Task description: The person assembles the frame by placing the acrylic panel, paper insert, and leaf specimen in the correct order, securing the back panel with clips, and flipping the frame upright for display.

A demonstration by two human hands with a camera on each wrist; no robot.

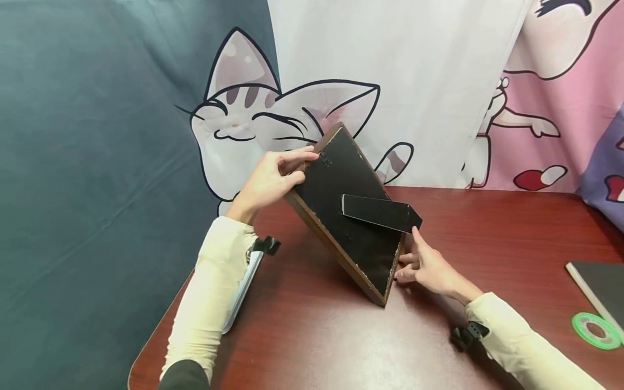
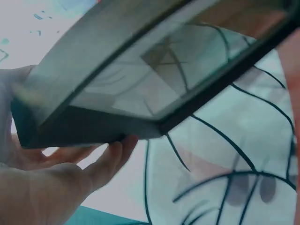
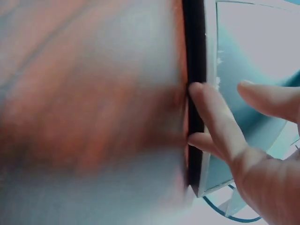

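A brown-edged picture frame (image 1: 331,246) is tilted on one corner over the table, its black back facing the head camera. A black easel stand (image 1: 375,212) sticks out from that back. My left hand (image 1: 273,179) grips the upper left side, thumb and fingers about the edge. In the left wrist view the glass front (image 2: 136,89) shows reflections. On the lower right side, my right hand (image 1: 431,268) touches the frame's edge with extended fingers, one fingertip right at the stand's free end. The right wrist view has fingertips (image 3: 199,91) against the dark outer edge.
A reddish-brown table (image 1: 302,346) lies under the hands. Beside my left forearm is a flat light-coloured object (image 1: 242,295), partly hidden. At right are a green ring-shaped roll (image 1: 596,330) and a dark flat item (image 1: 602,284). A cat-printed curtain (image 1: 429,49) hangs behind.
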